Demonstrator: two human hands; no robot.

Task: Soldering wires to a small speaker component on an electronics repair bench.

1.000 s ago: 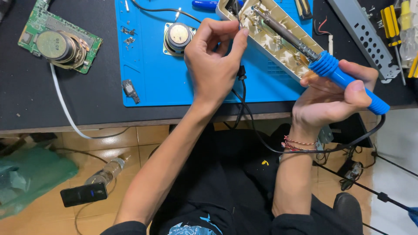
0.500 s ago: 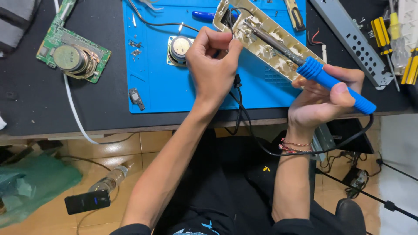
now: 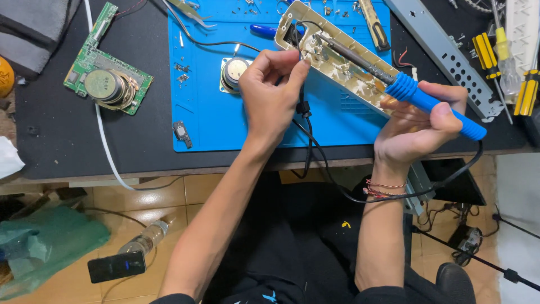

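— What did we have in our right hand (image 3: 419, 126)?

— We held a soldering iron (image 3: 433, 104) with a blue handle. Our grip was closed tight around that handle. The dark metal end of the iron reached into a long cream case (image 3: 343, 65) that lay open on the blue mat (image 3: 214, 121).

— And our left hand (image 3: 273, 93)?

— Its grip was pinched together on a thin black wire (image 3: 306, 129), right at the edge of the cream case. The wire hung down from our fingers and off the front of the bench (image 3: 56, 152).

— What was next to our left hand?

— A small round speaker (image 3: 232, 72) sat on the mat, just beside our fingers. Little screws (image 3: 183, 70) lay on the mat too, a bit further left.

— Was there more on the bench?

— Yes. A green board (image 3: 90, 65) with a round speaker on it lay well off to the left, on the dark top. A white cable (image 3: 104, 138) ran past it. On the right side lay a grey metal strip (image 3: 444, 53) with holes and some yellow and black screwdrivers (image 3: 486, 53).

— And under the bench?

— A green bag (image 3: 48, 245) and a clear bottle (image 3: 143, 242) lay on the floor.
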